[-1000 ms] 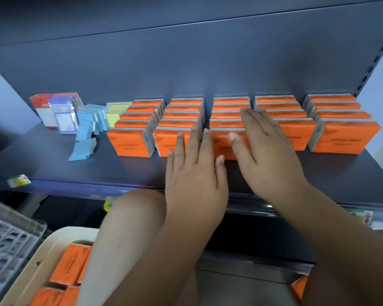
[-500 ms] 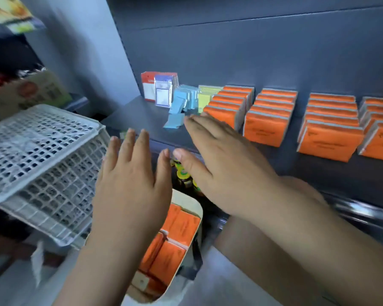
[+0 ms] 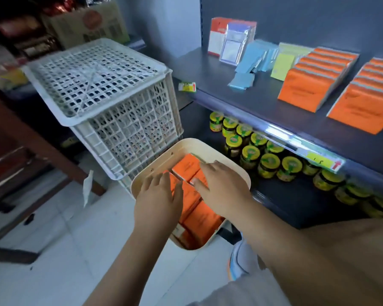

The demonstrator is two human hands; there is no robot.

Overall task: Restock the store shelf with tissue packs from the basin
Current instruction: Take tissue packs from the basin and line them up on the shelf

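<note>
Looking down into the basin [image 3: 230, 164] on the floor: tissue packs [image 3: 186, 165] fill it, the top one flat, orange face up, skewed corner-first toward the white crate [image 3: 102, 85]. My right hand [image 3: 221, 188] covers its end, so I can't call its long axis. Left hand [image 3: 158, 195] lies flat over the packs, fingers straight, gripping nothing; the right's fingers are spread on the top pack. The crate crowds the far rim, the shelf [image 3: 252, 100] edge runs along the right, bare floor to the left.
</note>
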